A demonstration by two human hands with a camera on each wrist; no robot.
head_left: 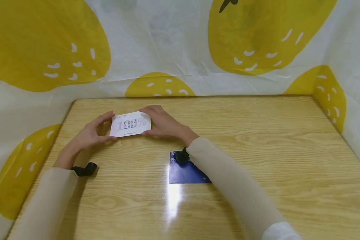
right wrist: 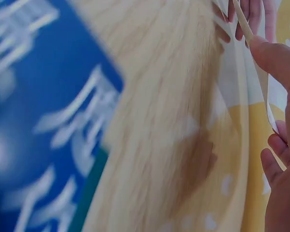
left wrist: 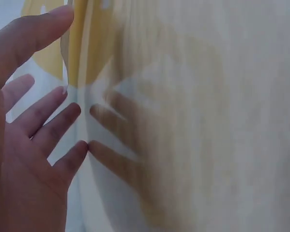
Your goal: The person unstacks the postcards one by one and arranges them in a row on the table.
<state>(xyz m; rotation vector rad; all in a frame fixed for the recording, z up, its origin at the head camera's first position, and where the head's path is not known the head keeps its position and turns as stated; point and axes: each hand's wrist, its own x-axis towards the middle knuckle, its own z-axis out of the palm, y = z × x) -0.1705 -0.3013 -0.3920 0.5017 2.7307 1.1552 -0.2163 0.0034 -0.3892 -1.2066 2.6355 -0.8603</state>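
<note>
A white card [head_left: 130,124] printed "Good Luck" over a grey "100%" is held up above the left part of the table, its printed face toward the head camera. My left hand [head_left: 88,135] pinches its left end between thumb and a fingertip, the other fingers spread. The right hand [head_left: 165,123] grips the opposite end, thumb at the lower corner and fingers along the upper one. In the right wrist view the card [right wrist: 262,89] appears nearly edge-on. Under my right forearm lies a dark blue printed card or booklet [head_left: 186,175], partly hidden by the sleeve and wrist camera.
The wood-grain table [head_left: 273,133] reflects a bright streak of light near the blue item. Behind it and at both sides hangs a white sheet [head_left: 168,40] with large yellow fruit shapes. Black wrist cameras sit on both wrists.
</note>
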